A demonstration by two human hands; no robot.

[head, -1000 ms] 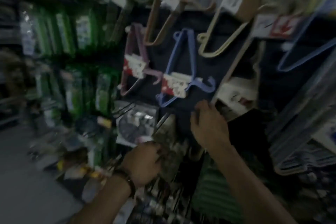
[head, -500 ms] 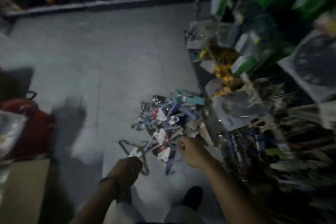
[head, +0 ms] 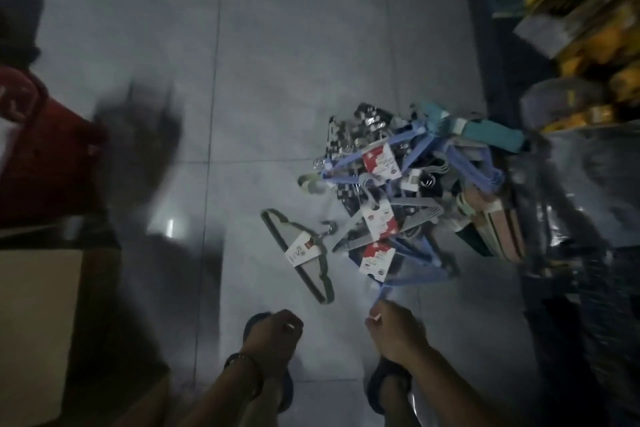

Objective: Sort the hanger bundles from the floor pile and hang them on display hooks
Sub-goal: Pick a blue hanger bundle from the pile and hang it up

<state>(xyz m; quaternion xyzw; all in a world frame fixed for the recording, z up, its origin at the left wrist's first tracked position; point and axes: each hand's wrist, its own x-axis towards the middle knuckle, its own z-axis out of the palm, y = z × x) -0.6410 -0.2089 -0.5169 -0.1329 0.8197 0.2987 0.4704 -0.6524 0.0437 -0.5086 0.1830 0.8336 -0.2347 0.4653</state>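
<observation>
A red bag [head: 45, 149] and a pale cardboard box [head: 34, 322] are seen far left of the hanger pile [head: 408, 191], the box nearer the camera. Grey glossy floor tiles [head: 277, 45] are spread between them and the pile. A grey-green hanger bundle [head: 301, 253] with a card label is laid just left of the pile. The left hand [head: 273, 336] is held below-left of the pile, fingers curled in; whether anything is held cannot be told. The tip of a blue hanger bundle [head: 408, 279] at the pile's near edge is pinched by the right hand [head: 394, 333]. Dim shelving [head: 588, 80] with yellow packets is ranged right of the pile.
</observation>
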